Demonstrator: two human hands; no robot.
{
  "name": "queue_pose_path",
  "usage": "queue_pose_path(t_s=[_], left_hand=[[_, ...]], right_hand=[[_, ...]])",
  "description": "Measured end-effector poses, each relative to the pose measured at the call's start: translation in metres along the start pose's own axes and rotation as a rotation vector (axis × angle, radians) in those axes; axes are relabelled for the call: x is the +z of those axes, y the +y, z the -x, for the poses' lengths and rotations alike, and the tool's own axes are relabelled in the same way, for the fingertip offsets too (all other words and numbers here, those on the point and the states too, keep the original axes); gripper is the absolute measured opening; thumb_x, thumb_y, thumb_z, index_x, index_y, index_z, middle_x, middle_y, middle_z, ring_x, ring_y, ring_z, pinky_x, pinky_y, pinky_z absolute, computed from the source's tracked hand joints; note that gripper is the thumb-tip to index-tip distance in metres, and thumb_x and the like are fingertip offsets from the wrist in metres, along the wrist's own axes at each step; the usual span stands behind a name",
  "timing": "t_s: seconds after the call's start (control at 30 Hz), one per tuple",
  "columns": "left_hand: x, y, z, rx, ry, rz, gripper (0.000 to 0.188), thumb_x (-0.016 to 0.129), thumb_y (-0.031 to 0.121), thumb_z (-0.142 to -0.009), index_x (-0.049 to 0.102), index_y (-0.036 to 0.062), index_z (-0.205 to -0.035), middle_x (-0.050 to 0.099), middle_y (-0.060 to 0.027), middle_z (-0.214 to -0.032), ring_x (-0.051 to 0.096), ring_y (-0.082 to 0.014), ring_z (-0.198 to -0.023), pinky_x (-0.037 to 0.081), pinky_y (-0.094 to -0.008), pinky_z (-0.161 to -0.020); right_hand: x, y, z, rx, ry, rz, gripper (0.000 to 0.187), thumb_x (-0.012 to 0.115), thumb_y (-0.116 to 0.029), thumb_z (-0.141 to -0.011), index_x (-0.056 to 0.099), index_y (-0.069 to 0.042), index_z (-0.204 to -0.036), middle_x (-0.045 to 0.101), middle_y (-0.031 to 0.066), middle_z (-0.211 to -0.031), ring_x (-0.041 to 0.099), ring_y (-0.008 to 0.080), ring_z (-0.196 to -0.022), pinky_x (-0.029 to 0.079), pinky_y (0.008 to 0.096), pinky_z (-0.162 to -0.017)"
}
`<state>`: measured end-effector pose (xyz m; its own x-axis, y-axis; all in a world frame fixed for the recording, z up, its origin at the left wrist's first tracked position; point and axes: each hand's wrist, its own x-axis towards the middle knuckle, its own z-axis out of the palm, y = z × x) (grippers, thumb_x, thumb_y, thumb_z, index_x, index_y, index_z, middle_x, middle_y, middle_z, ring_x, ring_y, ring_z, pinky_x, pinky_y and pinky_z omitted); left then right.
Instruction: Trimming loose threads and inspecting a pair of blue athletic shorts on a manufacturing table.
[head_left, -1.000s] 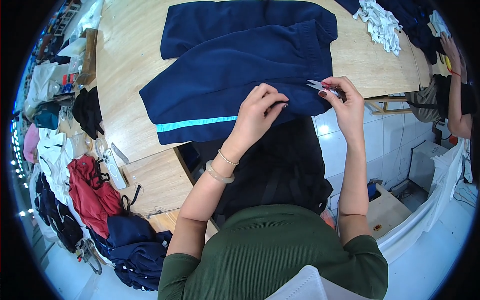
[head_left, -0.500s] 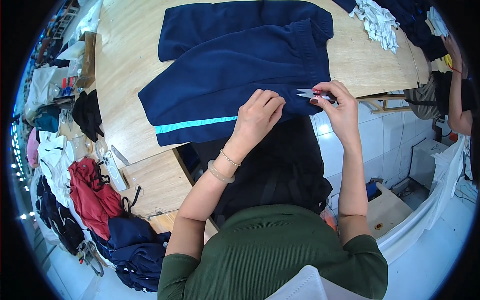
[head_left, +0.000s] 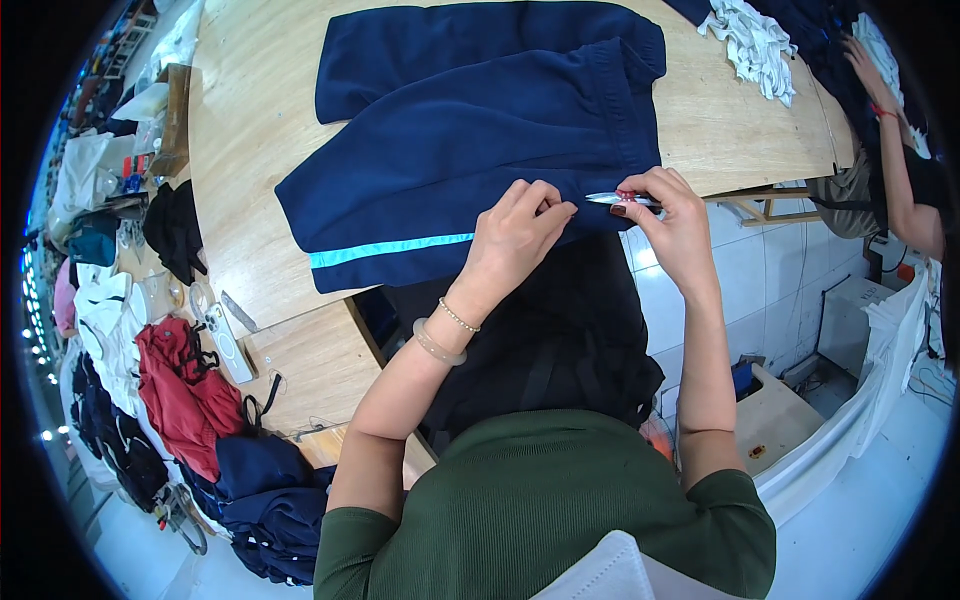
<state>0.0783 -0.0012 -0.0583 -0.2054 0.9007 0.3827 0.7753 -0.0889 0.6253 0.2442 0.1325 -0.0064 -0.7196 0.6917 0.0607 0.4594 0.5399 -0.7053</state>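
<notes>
Navy trousers (head_left: 440, 150) with a light-blue side stripe lie folded on the wooden table, their gathered waistband to the right. My left hand (head_left: 515, 230) is closed at the near edge of the trousers, thumb and fingers pinched on the navy cloth; what exactly lies between the fingertips is partly hidden. Just right of it, my right hand (head_left: 665, 210) grips small thread snips (head_left: 606, 198), squeezed so the blades are together. The blade tips point left toward my left fingertips, over the cloth near the waistband end.
Another navy garment (head_left: 480, 25) lies beneath the trousers at the far side. White cloth scraps (head_left: 748, 45) sit at the far right, near another person's arm (head_left: 895, 150). On the left are a phone (head_left: 230, 345), a metal blade-like strip (head_left: 240, 311) and a red garment (head_left: 185, 385).
The snips' blades have gone from apart to together and moved slightly left. My left hand has barely shifted. The other person's arm at far right has reached farther left.
</notes>
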Motion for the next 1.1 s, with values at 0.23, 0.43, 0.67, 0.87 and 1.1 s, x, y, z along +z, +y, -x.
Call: queue_pose_path(t_s=[0.23,0.43,0.67,0.87,1.1], left_hand=[[0.007,-0.003,-0.002,0.029,0.093,-0.007,0.015,0.073,0.002,-0.078,0.066,0.0052,-0.090,0.060,-0.0024,-0.089,0.061,-0.0196,-0.080,0.055,-0.0318,-0.063],[0.006,-0.004,-0.002,-0.012,0.110,0.060,0.015,0.071,-0.002,-0.078,0.066,0.0032,-0.091,0.065,-0.0059,-0.088,0.063,-0.0231,-0.078,0.054,-0.0324,-0.067],[0.000,-0.010,-0.002,0.004,0.087,0.093,0.010,0.066,-0.003,-0.086,0.064,0.0011,-0.095,0.066,-0.0070,-0.089,0.065,-0.0204,-0.077,0.055,-0.0299,-0.067],[-0.038,-0.011,0.009,-0.518,0.636,0.679,0.015,0.038,-0.004,-0.101,0.053,-0.0034,-0.107,0.064,-0.0111,-0.095,0.067,-0.0158,-0.081,0.057,-0.0272,-0.074],[-0.023,0.058,0.039,-0.012,-0.606,0.129,0.042,0.066,0.008,-0.080,0.062,0.0037,-0.122,0.059,-0.0175,-0.127,0.057,-0.0325,-0.120,0.050,-0.0438,-0.099]], right_hand=[[0.002,-0.003,0.000,-0.012,-0.041,0.027,0.013,0.074,-0.008,-0.080,0.068,-0.001,-0.089,0.063,0.0073,-0.081,0.056,0.0241,-0.079,0.045,0.0346,-0.072],[0.010,-0.004,-0.002,-0.081,-0.042,0.102,0.011,0.074,-0.009,-0.079,0.069,-0.002,-0.086,0.063,0.0057,-0.081,0.055,0.0240,-0.079,0.045,0.0345,-0.072],[0.008,-0.001,-0.001,-0.135,-0.055,0.127,0.012,0.074,-0.008,-0.078,0.068,-0.002,-0.087,0.062,0.0069,-0.082,0.055,0.0251,-0.080,0.045,0.0349,-0.073],[0.011,0.017,-0.001,0.187,0.155,-0.548,0.017,0.067,-0.010,-0.092,0.063,-0.001,-0.105,0.061,0.0037,-0.087,0.056,0.0111,-0.088,0.045,0.0263,-0.079],[0.000,0.024,-0.011,0.216,0.440,-0.503,0.019,0.062,-0.020,-0.099,0.053,-0.005,-0.093,0.049,-0.0031,-0.084,0.044,0.0041,-0.077,0.039,0.0185,-0.070]])
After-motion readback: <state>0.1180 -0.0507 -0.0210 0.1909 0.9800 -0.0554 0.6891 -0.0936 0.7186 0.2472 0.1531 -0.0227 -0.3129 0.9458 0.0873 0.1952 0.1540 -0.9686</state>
